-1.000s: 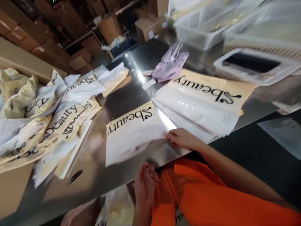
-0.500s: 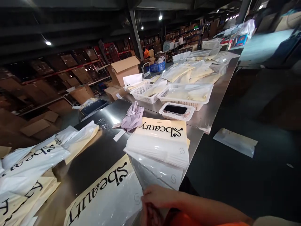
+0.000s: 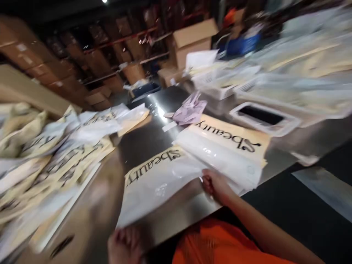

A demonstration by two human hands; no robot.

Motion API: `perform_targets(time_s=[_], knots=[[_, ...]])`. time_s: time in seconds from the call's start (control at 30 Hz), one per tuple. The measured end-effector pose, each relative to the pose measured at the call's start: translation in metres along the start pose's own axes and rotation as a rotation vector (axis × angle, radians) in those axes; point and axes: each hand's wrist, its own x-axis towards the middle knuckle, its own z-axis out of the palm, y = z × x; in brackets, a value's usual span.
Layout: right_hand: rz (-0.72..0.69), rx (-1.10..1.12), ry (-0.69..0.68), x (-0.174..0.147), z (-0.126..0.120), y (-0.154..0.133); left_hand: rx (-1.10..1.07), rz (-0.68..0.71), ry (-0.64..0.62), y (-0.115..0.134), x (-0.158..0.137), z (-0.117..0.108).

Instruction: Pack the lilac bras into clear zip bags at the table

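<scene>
A white and cream plastic bag [image 3: 162, 183] printed "beauty" lies across the steel table in front of me, its near edge slightly lifted. My right hand [image 3: 216, 186] is closed on the bag's right corner. At the bag's near left corner, my left hand [image 3: 125, 245] is curled closed, blurred by motion, with the corner at its fingers. To the right, a stack of similar bags [image 3: 220, 154] lies partly under my right forearm's far side. A crumpled lilac cloth [image 3: 190, 110] rests behind that stack.
Many printed bags [image 3: 74, 157] are heaped on cardboard at left. A phone [image 3: 261, 113] lies in a white tray [image 3: 291, 126] at right, before baskets of bags [image 3: 305, 91]. An open carton [image 3: 192, 40] stands behind. Another bag [image 3: 327, 190] lies below the table's right edge.
My view has swung left. My hands, together at the bag's right side before, are now apart, the left at the near left corner and the right at the right corner.
</scene>
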Motion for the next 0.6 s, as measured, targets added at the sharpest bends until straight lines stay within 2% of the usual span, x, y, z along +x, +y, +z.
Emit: perform_targets(time_s=[0.03,0.07,0.1,0.13,0.17,0.23,0.3,0.37,0.4,0.47,0.5,0.53,0.6], knots=[[-0.123,-0.126,0.114,-0.001,-0.001,0.001,-0.061,0.011,0.096,0.004,-0.008,-0.010],[-0.306,-0.299,0.238,-0.002,0.000,0.001,-0.128,0.019,0.172,0.007,-0.016,-0.016],[-0.522,-0.499,0.328,-0.005,0.002,0.000,-0.188,0.028,0.219,0.010,-0.023,-0.017],[-0.743,-0.708,0.356,-0.009,0.006,-0.002,-0.230,0.047,0.235,0.012,-0.030,-0.014],[-0.930,-0.903,0.301,-0.013,0.013,-0.006,-0.246,0.075,0.219,0.015,-0.037,-0.009],[-1.140,-1.178,0.003,-0.021,0.032,-0.022,-0.216,0.163,0.123,0.026,-0.046,0.007],[-1.167,-1.315,-0.280,-0.021,0.057,-0.053,-0.156,0.296,-0.006,0.048,-0.049,0.023],[-1.078,-1.347,-0.460,-0.012,0.080,-0.098,-0.078,0.503,-0.102,0.080,-0.043,0.034],[-1.036,-1.304,-0.501,-0.005,0.089,-0.123,-0.037,0.640,-0.114,0.098,-0.037,0.038],[-0.978,-1.072,-0.559,0.014,0.101,-0.170,0.052,0.935,-0.053,0.130,-0.021,0.038],[-0.903,-0.933,-0.597,0.026,0.104,-0.189,0.110,1.041,0.002,0.141,-0.012,0.035],[-0.801,-0.812,-0.627,0.039,0.106,-0.202,0.180,1.096,0.058,0.148,-0.003,0.030],[-0.627,-0.661,-0.612,0.069,0.106,-0.210,0.370,1.044,0.141,0.142,0.012,0.018]])
